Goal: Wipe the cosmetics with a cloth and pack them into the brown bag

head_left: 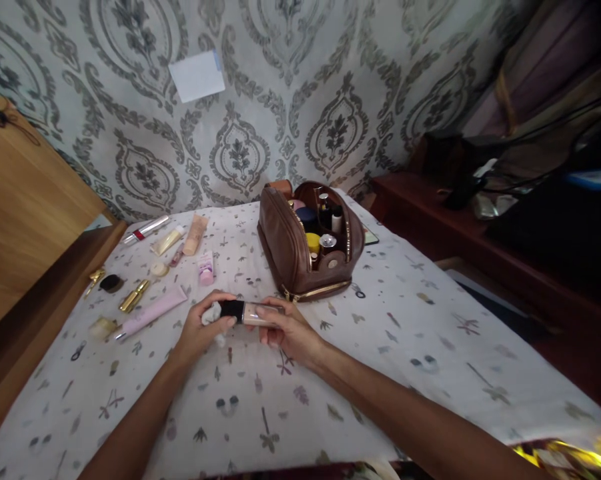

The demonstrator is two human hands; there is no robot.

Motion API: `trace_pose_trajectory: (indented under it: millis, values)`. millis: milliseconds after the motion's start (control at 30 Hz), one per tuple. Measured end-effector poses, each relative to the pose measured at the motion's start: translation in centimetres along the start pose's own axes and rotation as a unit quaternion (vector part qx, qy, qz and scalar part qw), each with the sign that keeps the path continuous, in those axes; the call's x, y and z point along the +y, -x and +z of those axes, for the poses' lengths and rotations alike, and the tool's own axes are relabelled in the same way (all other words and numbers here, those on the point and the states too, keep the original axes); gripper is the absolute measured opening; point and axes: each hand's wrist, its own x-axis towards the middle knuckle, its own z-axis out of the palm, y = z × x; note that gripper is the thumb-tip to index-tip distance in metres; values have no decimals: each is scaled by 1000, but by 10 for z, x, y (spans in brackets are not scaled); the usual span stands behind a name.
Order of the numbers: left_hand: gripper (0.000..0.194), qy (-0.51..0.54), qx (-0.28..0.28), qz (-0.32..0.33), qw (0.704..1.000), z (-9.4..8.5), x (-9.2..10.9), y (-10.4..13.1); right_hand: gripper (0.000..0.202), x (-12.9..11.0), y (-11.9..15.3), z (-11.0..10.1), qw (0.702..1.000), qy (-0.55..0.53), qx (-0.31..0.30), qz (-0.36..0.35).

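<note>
A foundation bottle (253, 313) with a black cap and beige contents lies sideways between my two hands, above the table. My right hand (287, 327) grips its clear body, with the thumb along the top. Around the black cap end close the fingers of my left hand (203, 320), which also has a crumpled white tissue (213, 316) tucked in it. Just beyond my hands stands an unzipped brown makeup bag (285, 247), packed with several bottles and jars, among them one with a yellow lid (313, 242).
Left of my hands lie a lilac tube (153, 311), a gold lipstick (135, 296), a dark round pot (111, 283), a small pink tube (206, 269), a peach tube (195, 235) and a silver tube (147, 229). A wooden panel (30, 200) borders the left side; dark red furniture (405, 207) stands right.
</note>
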Motion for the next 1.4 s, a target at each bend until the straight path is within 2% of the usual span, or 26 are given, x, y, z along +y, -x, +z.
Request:
trace_pose_trajectory:
  millis: [133,233,333,400,500,567,633,733,900,1033,1100,1300,1400]
  values:
    - [49,134,47,-61,988,7,-9,-1,40,-1,-1,0,999,-36,3,-19]
    - [51,199,104,-111,968,10,-9,-4,41,-1,-1,0,998,-44,10,-53]
    - [52,225,178,-99,953,13,-4,-7,41,-1,1,1,996,-4,17,-85]
    - [51,188,198,-65,960,16,-1,-6,42,0,3,2,992,62,11,-111]
    - [44,51,167,-13,984,20,1,-1,44,5,9,4,972,188,-43,-131]
    - [33,-23,136,7,990,23,2,3,43,10,13,5,960,236,-87,-127]
    - [27,-54,114,12,992,25,2,5,43,15,15,6,954,251,-110,-122]
    - [35,-57,110,0,992,25,4,6,44,20,15,7,953,254,-116,-121]
    - [39,-29,149,-47,987,24,6,3,44,20,11,8,962,218,-116,-117]
    - [56,69,157,-93,981,26,4,1,46,19,7,8,986,95,-94,-99]
    - [57,91,152,-98,979,28,2,1,47,19,7,9,991,44,-92,-81]
    - [49,-18,170,-98,980,25,5,6,46,18,8,11,992,33,-117,-42]
    - [49,-33,186,-95,977,22,9,8,50,19,7,11,990,17,-135,-18]
